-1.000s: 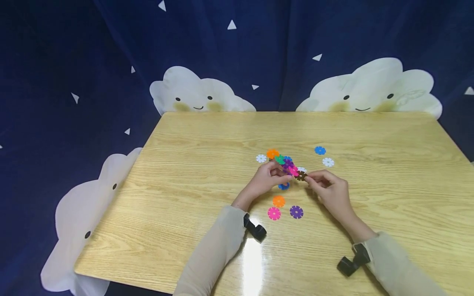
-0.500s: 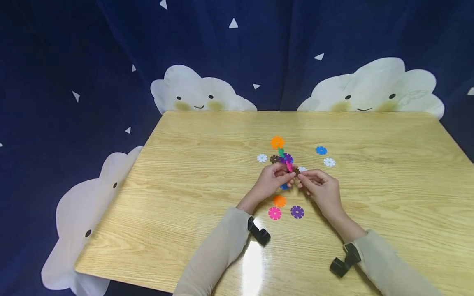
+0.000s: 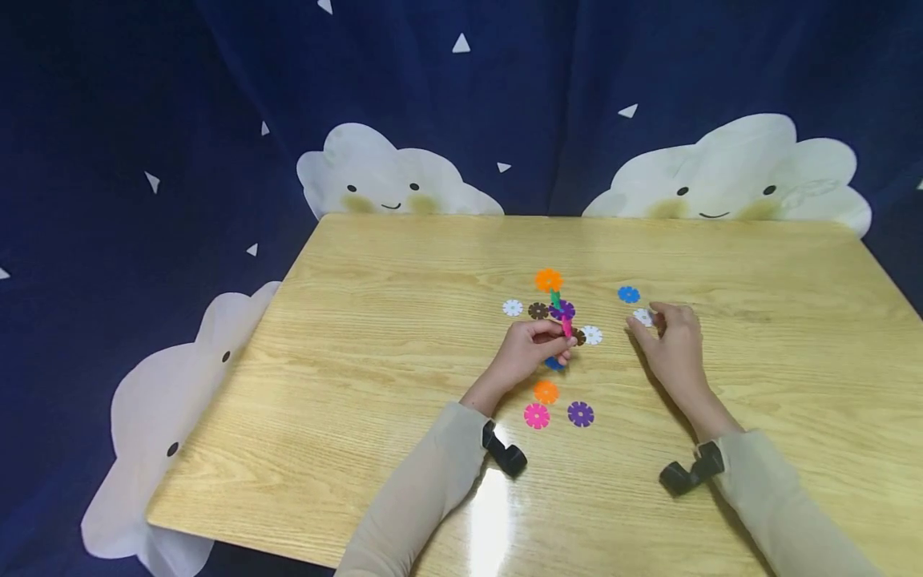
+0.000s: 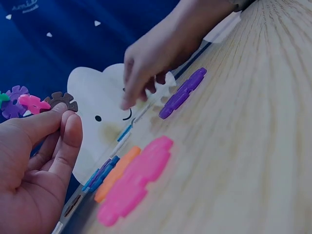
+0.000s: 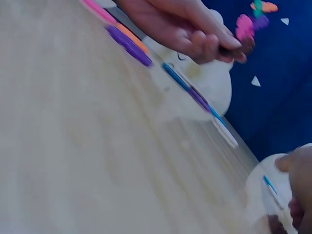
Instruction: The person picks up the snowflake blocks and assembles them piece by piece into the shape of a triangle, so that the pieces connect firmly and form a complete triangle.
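My left hand [image 3: 528,353] holds up a chain of interlocking notched plastic discs. It pinches the brown disc [image 4: 62,100] at the near end between thumb and fingers. Beyond that come a pink disc [image 3: 566,325], a purple disc [image 3: 563,309], a green disc [image 3: 555,299] and an orange disc [image 3: 549,280]. Farther right, my right hand [image 3: 676,349] is over a loose white disc [image 3: 642,317], thumb and fingers spread apart about it. Whether they touch it cannot be told. In the right wrist view only part of the right hand [image 5: 300,183] shows.
Loose discs lie flat on the wooden table [image 3: 324,385]: blue [image 3: 629,294] behind the right hand, and orange [image 3: 546,392], pink [image 3: 537,416] and purple [image 3: 580,414] in front. White, brown and partly hidden blue ones surround the left hand. A dark curtain [image 3: 433,88] hangs behind.
Both hands were together at the brown disc; the right hand has let go and moved right to the white disc. The chain has swung more upright, brown disc now at its lower end.
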### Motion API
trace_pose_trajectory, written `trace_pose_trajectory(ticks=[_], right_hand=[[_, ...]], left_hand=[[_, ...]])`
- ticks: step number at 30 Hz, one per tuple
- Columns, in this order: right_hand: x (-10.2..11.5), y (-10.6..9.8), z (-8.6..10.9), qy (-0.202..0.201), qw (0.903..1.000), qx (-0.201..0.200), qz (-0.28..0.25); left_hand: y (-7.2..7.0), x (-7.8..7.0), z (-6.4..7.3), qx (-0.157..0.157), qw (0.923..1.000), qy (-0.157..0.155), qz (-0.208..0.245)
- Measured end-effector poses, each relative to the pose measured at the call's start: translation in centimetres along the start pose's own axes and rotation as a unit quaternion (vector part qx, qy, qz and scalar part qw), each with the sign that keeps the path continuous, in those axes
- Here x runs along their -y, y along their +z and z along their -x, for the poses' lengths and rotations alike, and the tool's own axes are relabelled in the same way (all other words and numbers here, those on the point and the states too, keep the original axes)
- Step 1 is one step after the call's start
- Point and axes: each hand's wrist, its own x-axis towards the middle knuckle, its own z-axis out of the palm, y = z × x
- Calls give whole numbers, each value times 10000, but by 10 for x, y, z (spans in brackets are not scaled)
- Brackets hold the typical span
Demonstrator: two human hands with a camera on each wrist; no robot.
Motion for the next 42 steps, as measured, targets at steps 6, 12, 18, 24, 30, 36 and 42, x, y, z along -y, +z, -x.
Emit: trace_pose_trajectory(ticks=[6, 12, 18, 24, 30, 36, 42], right_hand=[[-11, -8, -4, 247, 9973, 533, 445], [-11, -10, -4, 481, 9976, 486, 108], [-1, -9, 4, 441, 9963, 455, -578], [13, -4, 14, 700, 9675, 787, -2301], [24, 2, 22, 1063, 9142, 1020, -3775], [29, 4, 28, 1099, 8939, 1142, -4193], [30, 4, 27, 1050, 8897, 1291, -4251]], left_hand=[[1, -1, 0, -8, 10000, 59, -74], [1, -1, 0, -39, 9999, 62, -91], [-1, 0, 0, -100, 9997, 178, -113], [-2, 1, 0, -227, 9989, 159, -367], [-2, 0, 0, -368, 9981, 97, -482], [-2, 3, -1, -398, 9976, 106, -558], [-2, 3, -1, -317, 9972, 161, -664]])
